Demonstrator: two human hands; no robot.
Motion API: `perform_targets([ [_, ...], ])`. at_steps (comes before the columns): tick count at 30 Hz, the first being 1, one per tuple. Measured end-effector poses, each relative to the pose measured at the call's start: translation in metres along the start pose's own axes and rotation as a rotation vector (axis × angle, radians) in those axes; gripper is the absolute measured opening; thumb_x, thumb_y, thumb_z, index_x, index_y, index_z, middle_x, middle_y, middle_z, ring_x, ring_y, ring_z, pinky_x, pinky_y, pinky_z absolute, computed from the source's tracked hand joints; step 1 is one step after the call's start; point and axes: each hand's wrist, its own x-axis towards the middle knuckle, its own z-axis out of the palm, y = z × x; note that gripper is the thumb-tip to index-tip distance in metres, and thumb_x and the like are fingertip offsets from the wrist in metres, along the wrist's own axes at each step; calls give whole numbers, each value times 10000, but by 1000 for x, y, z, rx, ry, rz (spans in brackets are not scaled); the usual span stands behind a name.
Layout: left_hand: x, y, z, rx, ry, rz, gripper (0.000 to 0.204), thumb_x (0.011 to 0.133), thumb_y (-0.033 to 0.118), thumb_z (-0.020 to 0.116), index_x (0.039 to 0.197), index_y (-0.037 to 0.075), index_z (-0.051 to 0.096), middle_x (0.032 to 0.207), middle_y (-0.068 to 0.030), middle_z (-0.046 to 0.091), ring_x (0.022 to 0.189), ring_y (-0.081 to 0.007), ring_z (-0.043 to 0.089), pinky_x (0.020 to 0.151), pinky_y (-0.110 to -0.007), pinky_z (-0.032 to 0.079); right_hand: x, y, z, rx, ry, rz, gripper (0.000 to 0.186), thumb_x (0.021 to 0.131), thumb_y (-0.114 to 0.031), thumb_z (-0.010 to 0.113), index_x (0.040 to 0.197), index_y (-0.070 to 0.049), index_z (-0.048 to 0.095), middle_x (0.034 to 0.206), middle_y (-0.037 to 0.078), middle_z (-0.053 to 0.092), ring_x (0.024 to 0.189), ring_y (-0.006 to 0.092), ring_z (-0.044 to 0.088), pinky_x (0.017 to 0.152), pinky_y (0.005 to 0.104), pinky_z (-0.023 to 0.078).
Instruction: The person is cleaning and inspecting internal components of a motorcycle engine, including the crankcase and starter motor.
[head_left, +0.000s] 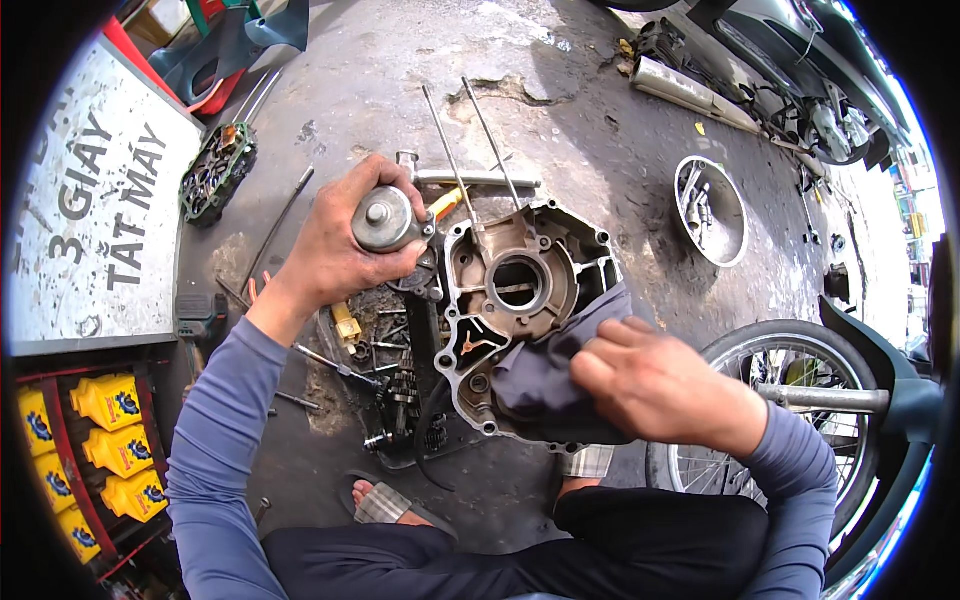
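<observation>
The engine case (pixel 520 300) rests on the concrete floor (pixel 600 130), already stripped. The right hand (pixel 655 385) grips a dark cloth (pixel 560 365) pressed on the case's edge. The left hand (pixel 335 245) clasps a round metal part (pixel 385 218) beside it. Wiping appears unfinished; gears (pixel 405 400) lie loose.

A grimy aluminium engine crankcase half (pixel 520 300) sits open-side up on the concrete floor, a dark cloth (pixel 545 375) pressed against its lower edge; a round metal cap (pixel 383 219), possibly a filter cover, is held raised at its left.

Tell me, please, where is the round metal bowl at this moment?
In the head view, the round metal bowl lies on the concrete ground at the upper right, beyond the engine crankcase and the right hand, near the parked motorbike.
</observation>
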Motion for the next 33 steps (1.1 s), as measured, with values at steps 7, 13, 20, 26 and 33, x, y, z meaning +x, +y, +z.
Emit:
perform_targets([
  [7, 3, 0, 6, -69, -9, -35, 369, 692, 48, 762, 988, 79, 543, 914, -4, 639, 861, -95, 610, 798, -259, 496, -101, 86, -95, -249, 336, 839, 383, 861, -141, 634, 1191, -1, 499, 1065, 223, 585, 1061, 367, 583, 921, 424, 445],
  [13, 0, -1, 4, -40, -9, -36, 414, 670, 21, 764, 1013, 82, 541, 935, -12, 640, 902, -105, 600, 854, -272, 481, -128, 156, -59, -82, 504, 910, 437, 691, 38, 631, 1122, -32, 604, 1018, 147, 599, 903, 318, 614, 818, 385, 497],
  [20, -1, -1, 7, -51, 2, -90, 451, 683, 11, 753, 1043, 75, 488, 971, -44, 626, 934, -121, 589, 875, -278, 473, -130, 171, -38, -46, 637, 917, 254, 919, -212, 618, 966, 38, 626, 803, 172, 638, 738, 310, 623, 722, 405, 484],
  [26, 1, -4, 9, -82, -4, -46, 471, 670, -3, 751, 1044, 87, 479, 954, -56, 618, 966, -158, 580, 924, -328, 457, -97, 134, 10, 403, 589, 696, 168, 838, -80, 615, 955, 36, 643, 768, 155, 664, 689, 248, 643, 667, 349, 496],
  [33, 2, -11, 10, -180, -5, -2, 488, 665, -20, 746, 1051, 96, 472, 922, -55, 615, 979, -190, 570, 981, -384, 431, -48, 36, 20, 124, 327, 51, 288, 739, -33, 635, 1023, -24, 590, 917, 110, 592, 633, 297, 626, 565, 379, 520],
])
